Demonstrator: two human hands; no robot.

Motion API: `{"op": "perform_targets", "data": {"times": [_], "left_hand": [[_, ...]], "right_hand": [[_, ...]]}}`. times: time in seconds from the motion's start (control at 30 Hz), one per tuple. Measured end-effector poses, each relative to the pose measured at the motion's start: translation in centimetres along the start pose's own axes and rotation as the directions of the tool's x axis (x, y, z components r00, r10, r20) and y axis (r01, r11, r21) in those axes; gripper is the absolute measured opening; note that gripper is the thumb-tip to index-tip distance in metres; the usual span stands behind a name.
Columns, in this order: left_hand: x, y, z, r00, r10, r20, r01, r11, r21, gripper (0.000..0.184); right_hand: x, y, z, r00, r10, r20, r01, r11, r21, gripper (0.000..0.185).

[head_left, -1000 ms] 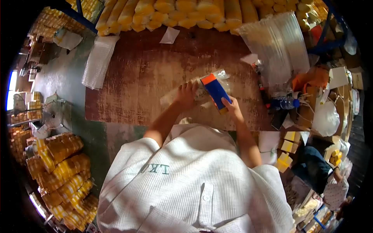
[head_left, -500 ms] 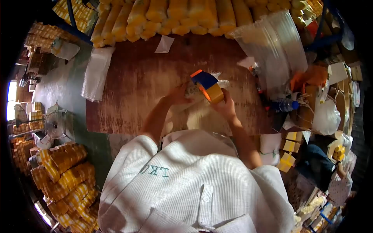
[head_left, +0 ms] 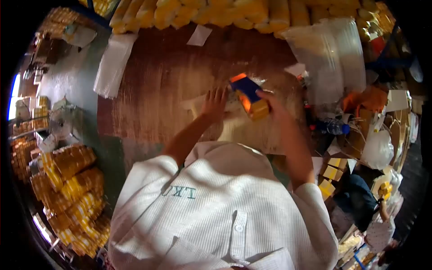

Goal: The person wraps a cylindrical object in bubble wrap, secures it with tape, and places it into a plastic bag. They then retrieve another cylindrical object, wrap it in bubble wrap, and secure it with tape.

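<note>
My right hand (head_left: 272,101) is wrapped round a tape dispenser (head_left: 245,90) with a dark blue body, orange parts and a roll of yellow-brown tape. The dispenser is tilted over the middle of the wooden table (head_left: 157,81). To its left, my left hand (head_left: 214,103) lies flat on or just above the tabletop, fingers stretched out and holding nothing. A shiny bit of clear plastic (head_left: 259,81) shows behind the dispenser; the rest of it is hidden.
Yellow wrapped rolls (head_left: 216,13) line the table's far edge. Clear plastic bags (head_left: 321,58) lie at the right, near a water bottle (head_left: 335,127). A plastic sheet (head_left: 114,67) hangs over the left edge. Another person (head_left: 360,202) is at lower right.
My right hand has shifted right with the tape dispenser. My left hand has flattened, fingers now pointing away from me. The whole view has tilted slightly.
</note>
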State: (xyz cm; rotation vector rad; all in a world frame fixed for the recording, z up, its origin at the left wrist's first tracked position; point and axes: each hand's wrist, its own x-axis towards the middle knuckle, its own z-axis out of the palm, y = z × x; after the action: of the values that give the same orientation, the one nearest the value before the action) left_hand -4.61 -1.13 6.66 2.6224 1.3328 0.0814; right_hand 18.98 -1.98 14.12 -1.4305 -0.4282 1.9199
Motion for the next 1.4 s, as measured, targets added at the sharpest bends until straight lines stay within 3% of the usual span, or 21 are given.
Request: {"op": "perform_targets", "data": {"times": [0.03, 0.07, 0.13, 0.27, 0.33, 0.4, 0.47, 0.57, 0.67, 0.73, 0.83, 0.93, 0.97, 1.0, 1.07, 1.17, 1.2, 1.3, 1.33, 1.4], "left_hand": [[0.0, -0.3, 0.3, 1.000, 0.007, -0.013, -0.007, 1.000, -0.008, 0.095], [-0.2, -0.4, 0.2, 1.000, 0.001, -0.006, -0.001, 1.000, -0.030, 0.095], [0.0, -0.3, -0.6, 1.000, 0.001, -0.002, -0.001, 0.998, -0.065, 0.095], [0.3, -0.4, -0.6, 0.993, -0.044, 0.114, 0.043, 0.999, 0.013, 0.098], [0.3, -0.2, -1.0, 0.973, -0.081, 0.214, 0.073, 0.996, 0.045, 0.102], [0.0, 0.2, -1.6, 0.980, -0.106, 0.166, 0.099, 0.994, 0.054, 0.103], [0.0, 0.3, -1.5, 0.981, -0.128, 0.145, 0.119, 0.990, 0.072, 0.103], [0.0, 0.5, -0.1, 0.986, -0.129, 0.104, 0.120, 0.989, 0.087, 0.106], [-0.5, 0.5, 1.1, 0.996, -0.080, -0.029, 0.082, 0.992, 0.091, 0.106], [-0.5, 0.5, 1.5, 0.992, -0.061, -0.110, 0.074, 0.990, 0.117, 0.105], [-0.3, 0.3, 0.2, 0.998, -0.054, -0.040, 0.058, 0.991, 0.120, 0.102], [0.7, 0.4, -3.2, 0.965, -0.171, 0.199, 0.173, 0.985, 0.006, 0.098], [1.0, 0.3, -3.1, 0.966, -0.153, 0.209, 0.159, 0.987, -0.016, 0.097], [1.6, -0.5, -2.6, 0.969, -0.137, 0.206, 0.147, 0.988, -0.035, 0.096], [2.1, -0.9, -2.3, 0.964, -0.143, 0.226, 0.167, 0.982, -0.091, 0.096], [2.7, -0.7, -2.8, 0.929, -0.183, 0.320, 0.215, 0.974, -0.067, 0.098], [2.3, -0.5, -4.2, 0.948, -0.164, 0.274, 0.200, 0.974, -0.108, 0.101], [3.2, -1.0, -4.5, 0.932, -0.158, 0.327, 0.220, 0.962, -0.162, 0.101], [3.6, -1.3, -4.8, 0.931, -0.139, 0.337, 0.209, 0.961, -0.182, 0.100], [4.3, -1.9, -5.0, 0.927, -0.104, 0.361, 0.195, 0.955, -0.226, 0.099]], "right_hand": [[0.2, -0.2, 0.2, 0.995, 0.004, -0.100, 0.001, 0.999, 0.054, 0.037], [-2.7, -3.0, 3.4, 0.976, -0.105, -0.192, 0.113, 0.993, 0.032, 0.037], [-4.7, -5.5, 6.3, 0.951, -0.182, -0.250, 0.201, 0.978, 0.052, 0.031], [-2.0, -6.1, 4.5, 0.971, -0.074, -0.226, 0.109, 0.983, 0.149, 0.023], [-1.6, -6.0, 4.8, 0.953, -0.025, -0.303, 0.061, 0.992, 0.110, 0.024], [-1.4, -5.7, 5.2, 0.909, 0.005, -0.418, 0.010, 0.999, 0.034, 0.027], [-1.4, -3.6, 5.4, 0.923, -0.073, -0.377, 0.024, 0.991, -0.133, 0.033], [-0.9, -0.2, 3.9, 0.981, 0.080, -0.176, -0.134, 0.938, -0.321, 0.066], [-1.3, 2.2, 2.7, 0.994, 0.082, -0.066, -0.093, 0.976, -0.195, 0.068], [-1.5, 2.6, 2.4, 0.993, 0.048, -0.110, -0.063, 0.988, -0.140, 0.066], [-1.8, 2.5, 2.1, 0.986, 0.075, -0.151, -0.091, 0.991, -0.097, 0.062], [-8.1, 4.0, 0.4, 0.981, 0.128, -0.146, -0.143, 0.984, -0.104, 0.052], [-10.4, 7.1, -2.8, 0.985, 0.008, -0.175, -0.050, 0.970, -0.239, 0.044], [-15.2, 6.4, -0.2, 0.925, -0.267, -0.269, 0.203, 0.949, -0.241, 0.038], [-20.1, 11.3, -6.0, 0.884, -0.180, -0.432, 0.076, 0.966, -0.246, 0.043], [-25.0, 8.5, -2.4, 0.813, -0.010, -0.582, -0.302, 0.848, -0.436, 0.066], [-25.4, 7.6, -0.7, 0.815, -0.038, -0.579, -0.216, 0.906, -0.364, 0.073], [-24.8, 7.0, 0.8, 0.828, -0.052, -0.559, -0.166, 0.928, -0.332, 0.068], [-24.2, 8.5, -0.2, 0.837, -0.087, -0.541, -0.097, 0.948, -0.303, 0.047], [-23.2, 10.1, -1.0, 0.830, -0.088, -0.550, -0.059, 0.968, -0.244, 0.046]]}}
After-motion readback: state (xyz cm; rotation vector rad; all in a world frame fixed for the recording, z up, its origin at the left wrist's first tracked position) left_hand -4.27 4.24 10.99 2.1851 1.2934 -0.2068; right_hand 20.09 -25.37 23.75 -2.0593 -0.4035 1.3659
